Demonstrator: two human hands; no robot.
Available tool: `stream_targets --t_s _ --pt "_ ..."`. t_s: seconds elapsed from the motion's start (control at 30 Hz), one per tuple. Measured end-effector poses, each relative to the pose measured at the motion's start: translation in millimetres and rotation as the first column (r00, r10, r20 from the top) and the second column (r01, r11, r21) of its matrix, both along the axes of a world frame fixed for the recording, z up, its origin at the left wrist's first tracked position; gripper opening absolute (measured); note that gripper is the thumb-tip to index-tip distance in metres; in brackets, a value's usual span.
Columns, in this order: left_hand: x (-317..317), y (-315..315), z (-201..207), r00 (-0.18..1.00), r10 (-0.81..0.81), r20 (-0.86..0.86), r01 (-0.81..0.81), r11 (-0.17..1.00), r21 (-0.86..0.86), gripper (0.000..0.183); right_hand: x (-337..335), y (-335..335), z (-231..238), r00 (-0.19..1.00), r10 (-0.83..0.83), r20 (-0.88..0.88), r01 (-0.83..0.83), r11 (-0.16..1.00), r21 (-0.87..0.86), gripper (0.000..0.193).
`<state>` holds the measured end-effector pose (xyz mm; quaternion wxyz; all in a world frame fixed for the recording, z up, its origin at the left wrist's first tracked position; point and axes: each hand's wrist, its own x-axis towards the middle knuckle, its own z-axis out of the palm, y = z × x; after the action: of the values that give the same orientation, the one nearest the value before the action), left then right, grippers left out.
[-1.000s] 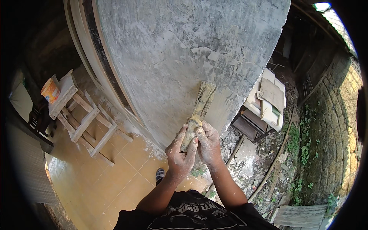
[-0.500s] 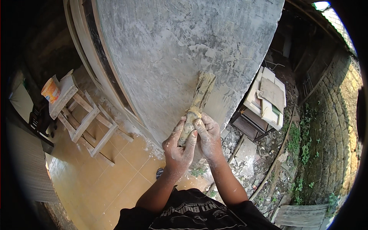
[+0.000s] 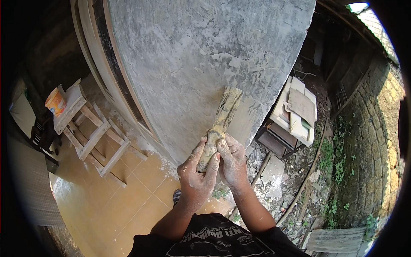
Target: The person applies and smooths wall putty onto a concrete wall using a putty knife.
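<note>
A putty knife (image 3: 227, 109), crusted with dried yellowish filler, is gripped by both my hands. Its blade points up and away, in front of a grey, patchily plastered wall (image 3: 192, 55); whether the blade touches the wall I cannot tell. Around the left side of the handle, my left hand (image 3: 197, 167) is closed, its thumb along the front. My right hand (image 3: 233, 160) holds the neck just below the blade, with the thumb pressed on it. White dust covers the fingers of both hands.
At left, a wooden sawhorse stool (image 3: 92, 128) stands on the tiled floor (image 3: 132, 201) with an orange tub (image 3: 56, 101) on top. A dark-framed cabinet (image 3: 276, 141) piled with boards (image 3: 299, 107) stands right of the wall. Rubble (image 3: 274, 175) and a long pole (image 3: 304, 186) lie below, beside a brick wall (image 3: 368, 137).
The putty knife and both hands have dropped slightly toward me. My grip looks the same, and the whole view has shifted a little.
</note>
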<state>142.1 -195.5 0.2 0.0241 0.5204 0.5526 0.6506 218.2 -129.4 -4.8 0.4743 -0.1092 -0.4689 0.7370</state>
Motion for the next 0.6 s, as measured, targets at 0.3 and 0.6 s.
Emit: stream_targets --t_s 0.3,0.6 --pt "-3 -10 18 0.999 -0.005 0.042 0.007 0.998 -0.058 0.039 -5 -5 15 1.000 0.012 0.015 -0.012 1.000 -0.020 0.029" --pt "-8 -14 25 0.998 -0.015 0.067 0.021 0.996 -0.091 0.039 -11 -9 21 0.999 -0.032 0.036 0.032 0.999 0.020 0.030"
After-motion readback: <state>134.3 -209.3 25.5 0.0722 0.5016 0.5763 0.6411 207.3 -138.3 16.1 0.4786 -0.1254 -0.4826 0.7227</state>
